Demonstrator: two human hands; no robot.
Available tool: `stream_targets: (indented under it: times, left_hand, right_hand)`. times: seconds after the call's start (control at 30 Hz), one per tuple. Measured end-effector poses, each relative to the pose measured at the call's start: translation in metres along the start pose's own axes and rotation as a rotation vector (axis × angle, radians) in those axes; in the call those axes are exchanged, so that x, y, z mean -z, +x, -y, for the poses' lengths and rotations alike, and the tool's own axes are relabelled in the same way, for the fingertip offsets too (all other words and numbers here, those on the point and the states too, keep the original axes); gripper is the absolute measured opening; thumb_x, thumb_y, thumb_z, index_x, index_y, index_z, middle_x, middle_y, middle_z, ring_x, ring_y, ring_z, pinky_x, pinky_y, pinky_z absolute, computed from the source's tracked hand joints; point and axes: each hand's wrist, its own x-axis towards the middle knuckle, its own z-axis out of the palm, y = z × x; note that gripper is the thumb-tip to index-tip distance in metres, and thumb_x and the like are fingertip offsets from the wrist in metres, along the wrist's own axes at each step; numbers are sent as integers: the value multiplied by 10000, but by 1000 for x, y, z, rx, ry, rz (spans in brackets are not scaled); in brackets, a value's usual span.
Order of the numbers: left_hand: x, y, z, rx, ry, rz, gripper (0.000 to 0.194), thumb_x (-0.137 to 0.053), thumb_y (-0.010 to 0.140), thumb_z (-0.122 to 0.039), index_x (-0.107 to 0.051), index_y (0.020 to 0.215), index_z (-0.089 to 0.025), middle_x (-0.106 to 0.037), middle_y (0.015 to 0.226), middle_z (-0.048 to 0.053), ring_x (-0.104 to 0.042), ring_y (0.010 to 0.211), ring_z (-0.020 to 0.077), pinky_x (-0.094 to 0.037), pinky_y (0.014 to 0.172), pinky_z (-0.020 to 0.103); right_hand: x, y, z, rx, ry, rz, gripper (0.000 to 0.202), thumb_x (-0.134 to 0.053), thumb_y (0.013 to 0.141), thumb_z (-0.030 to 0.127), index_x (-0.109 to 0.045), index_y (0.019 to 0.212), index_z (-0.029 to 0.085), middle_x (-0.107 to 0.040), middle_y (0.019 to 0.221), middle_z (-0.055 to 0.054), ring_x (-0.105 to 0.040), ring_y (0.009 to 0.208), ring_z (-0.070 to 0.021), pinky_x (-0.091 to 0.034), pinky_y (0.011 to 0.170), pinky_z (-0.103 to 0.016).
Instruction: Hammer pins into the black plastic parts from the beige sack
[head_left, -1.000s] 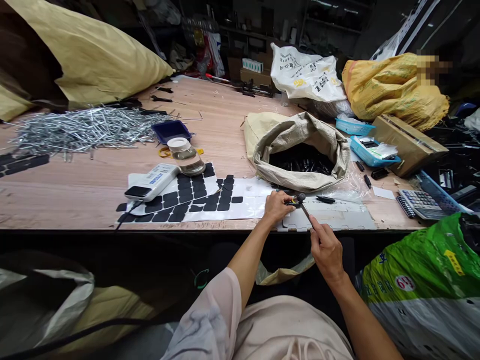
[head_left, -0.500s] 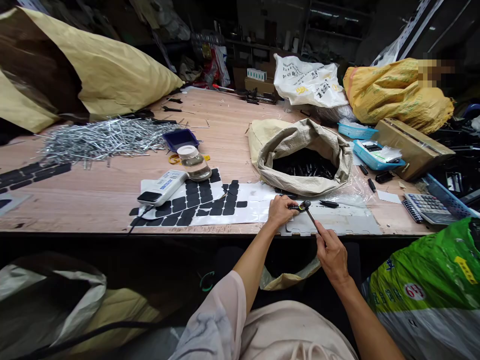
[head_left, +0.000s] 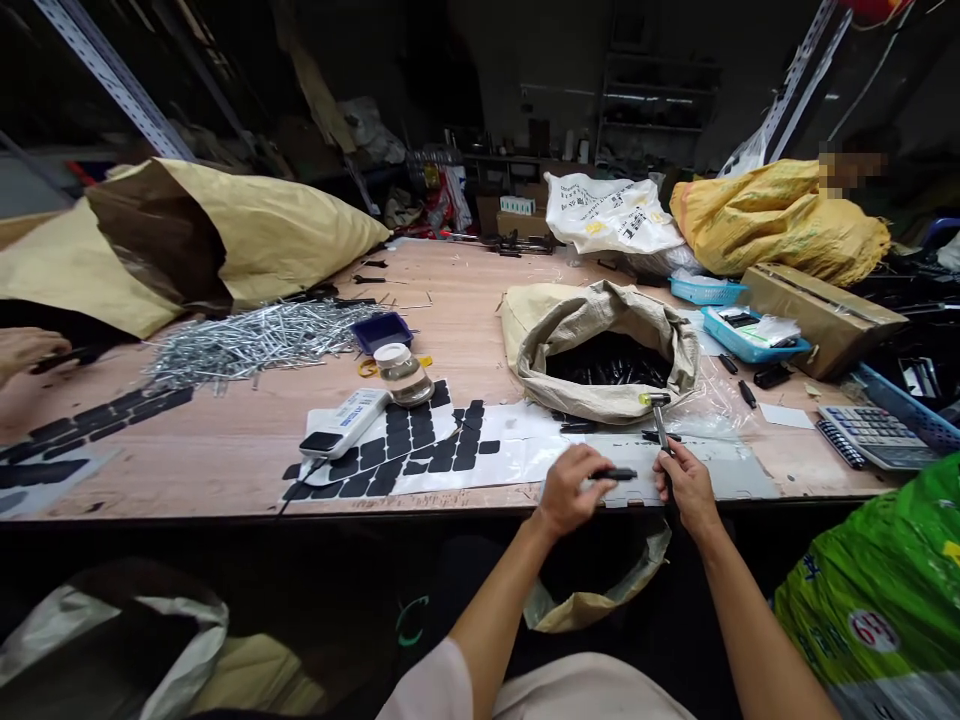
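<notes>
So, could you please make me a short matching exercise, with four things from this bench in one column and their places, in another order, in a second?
Things:
1. Raised slim black piece
2. Pile of metal rods
3. Hammer-like tool
4. Calculator

Places:
A. Next to the spiral-bound pad
B. In the right hand, its head by the rim of the open sack
C. Between the fingers of the left hand
D. Beside the dark blue tray

Right pairs: 1-C; 2-D; 3-B; 4-A
</notes>
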Motion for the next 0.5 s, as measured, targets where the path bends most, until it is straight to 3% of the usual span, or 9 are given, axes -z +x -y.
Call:
stream_targets:
  times: [0.07, 0.13, 0.23, 0.3, 0.4, 0.5]
  left_hand:
    - [-5, -30, -14, -102, -38, 100, 183, -664, 960, -302, -742, 1095, -207, -698, 974, 77, -654, 873, 185, -552, 790, 320]
    - [-13, -62, -19, -99, 26, 186, 185, -642, 967, -291, -734, 1105, -211, -696, 966, 75, -666, 825, 175, -558, 734, 295]
    - [-25, -101, -18, 119, 224, 242, 235, -641, 928, -214, -728, 1146, -236, -695, 1025, 78, -696, 838, 194, -577, 722, 306]
    - [-27, -111, -19, 264, 285, 303, 330, -649, 908, -207, -715, 1223, -280, -699, 1086, 74, -711, 858, 202, -588, 737, 315]
    - [-19, -91, -27, 252, 217, 372, 291, -616, 954, -276, -738, 1214, -327, -717, 1043, 58, -708, 882, 196, -583, 788, 314]
    - [-3, -38, -25, 227, 254, 182, 277, -515, 1024, -306, -777, 1110, -289, -712, 977, 71, -678, 936, 202, -555, 875, 338]
  right_hand:
    - [2, -1, 1, -6, -12, 59, 641, -794, 691, 513, -661, 1199, 145, -602, 658, 47, -499, 452, -99, -357, 331, -188]
    - [3, -3, 1, 9, -24, 83, 607, -781, 711, 515, -666, 1181, 149, -601, 659, 45, -501, 454, -98, -359, 333, -188]
    - [3, -5, -1, 46, -25, 59, 571, -765, 736, 518, -661, 1165, 155, -599, 674, 44, -502, 459, -97, -363, 333, -189]
    - [3, -7, -4, 62, -21, 43, 553, -757, 753, 519, -655, 1157, 156, -597, 686, 43, -502, 463, -96, -363, 332, -190]
    - [2, -8, -7, 76, -19, 45, 533, -750, 772, 520, -651, 1153, 161, -587, 696, 46, -499, 461, -92, -354, 327, -186]
    - [2, -9, -8, 89, -16, 51, 528, -745, 774, 522, -650, 1150, 164, -577, 692, 51, -494, 455, -88, -344, 320, -181]
